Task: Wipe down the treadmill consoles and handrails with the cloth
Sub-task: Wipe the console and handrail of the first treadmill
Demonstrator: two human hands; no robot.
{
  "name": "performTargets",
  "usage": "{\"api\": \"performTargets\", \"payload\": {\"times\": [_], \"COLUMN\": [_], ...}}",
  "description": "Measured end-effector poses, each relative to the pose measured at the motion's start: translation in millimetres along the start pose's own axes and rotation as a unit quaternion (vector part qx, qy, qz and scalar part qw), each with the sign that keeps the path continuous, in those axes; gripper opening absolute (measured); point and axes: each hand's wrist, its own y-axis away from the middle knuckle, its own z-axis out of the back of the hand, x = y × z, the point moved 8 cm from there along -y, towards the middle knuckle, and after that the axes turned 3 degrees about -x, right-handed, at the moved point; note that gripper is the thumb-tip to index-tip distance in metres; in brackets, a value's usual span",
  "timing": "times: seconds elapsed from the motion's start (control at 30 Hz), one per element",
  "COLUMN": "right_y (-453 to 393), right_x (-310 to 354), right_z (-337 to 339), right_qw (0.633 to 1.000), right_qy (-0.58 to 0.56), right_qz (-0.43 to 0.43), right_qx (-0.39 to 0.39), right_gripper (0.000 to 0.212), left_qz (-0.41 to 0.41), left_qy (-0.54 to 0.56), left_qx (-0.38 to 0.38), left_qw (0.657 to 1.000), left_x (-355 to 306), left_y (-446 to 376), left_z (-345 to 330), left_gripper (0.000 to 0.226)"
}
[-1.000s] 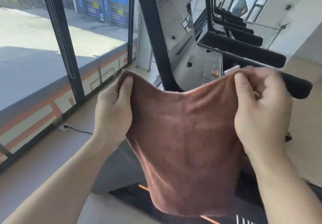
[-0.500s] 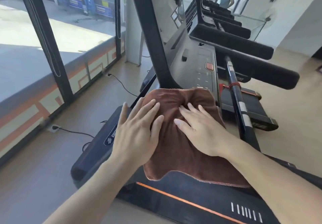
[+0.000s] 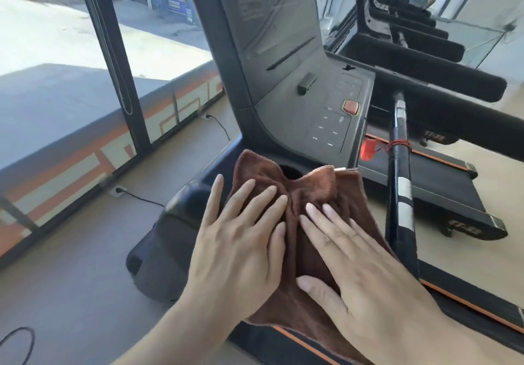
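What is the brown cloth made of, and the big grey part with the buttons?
The brown cloth looks like soft, fuzzy microfibre or terry: it is matte and folds softly. The grey console looks like smooth hard plastic with a dull sheen, though that is a guess.

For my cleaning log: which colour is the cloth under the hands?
The cloth is reddish brown, plain without pattern, seen best in the head view.

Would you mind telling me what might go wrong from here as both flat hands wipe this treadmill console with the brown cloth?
1. The brown cloth is bunched between the left hand and right hand; it may smear rather than wipe evenly.
2. Pushing forward could press the red button or the keypad.
3. The cloth's edge might snag the red safety clip hanging beside the console.
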Motion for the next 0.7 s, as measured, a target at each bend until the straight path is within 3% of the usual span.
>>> {"api": "performTargets", "payload": {"times": [0.2, 0.3, 0.43, 0.57, 0.7], "right_y": [-46, -85, -96, -81, -96], "right_x": [-14, -9, -7, -16, 3], "right_z": [1, 2, -1, 13, 9], "right_qw": [0.988, 0.990, 0.984, 0.988, 0.993], "right_qy": [-0.096, -0.073, -0.075, 0.011, 0.041], "right_qz": [0.042, 0.083, 0.157, 0.151, 0.109], "right_qx": [0.111, 0.086, 0.027, -0.034, 0.009], "right_gripper": [0.081, 0.066, 0.048, 0.057, 0.069], "left_qz": [0.104, 0.177, 0.188, 0.210, 0.225], "left_qy": [-0.103, -0.127, -0.103, -0.117, -0.106], "left_qx": [0.047, 0.105, 0.135, 0.126, 0.113], "left_qw": [0.988, 0.970, 0.967, 0.962, 0.962], "left_x": [2, 24, 33, 28, 25], "left_y": [-8, -25, -34, -25, -25], "left_z": [0, -1, -9, -11, -9], "left_gripper": [0.054, 0.063, 0.065, 0.066, 0.067]}}
